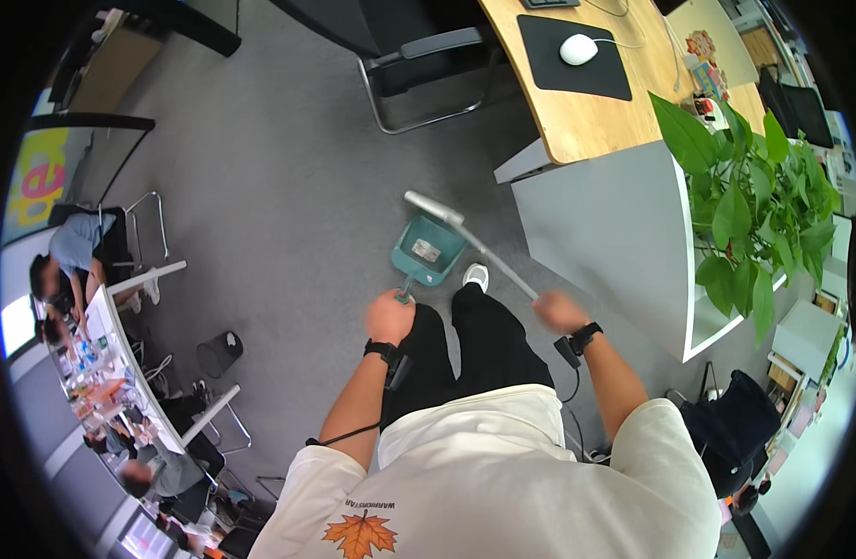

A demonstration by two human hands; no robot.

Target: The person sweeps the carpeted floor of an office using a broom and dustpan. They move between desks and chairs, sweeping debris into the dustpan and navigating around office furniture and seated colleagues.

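My left hand [390,317] is closed around the handle of a green plastic dustpan [410,260]. A pale, label-like patch [426,250] shows inside the pan. In my right hand [562,311], slightly blurred, is the grey pole of a long-handled sweeping tool [501,263]. Its pale, bar-shaped head [433,207] lies across the view just beyond the pan's far edge; whether it has bristles or a rubber blade cannot be told. Both wrists wear black straps with small devices. My white shoe [476,277] stands to the right of the dustpan.
A wooden desk [574,129] with a mouse stands ahead right, its grey side panel [595,223] beside the pole. A leafy potted plant [742,216] grows at right. An office chair [428,63] is ahead; a wastebasket [219,354] and people at a table [131,349] are left.
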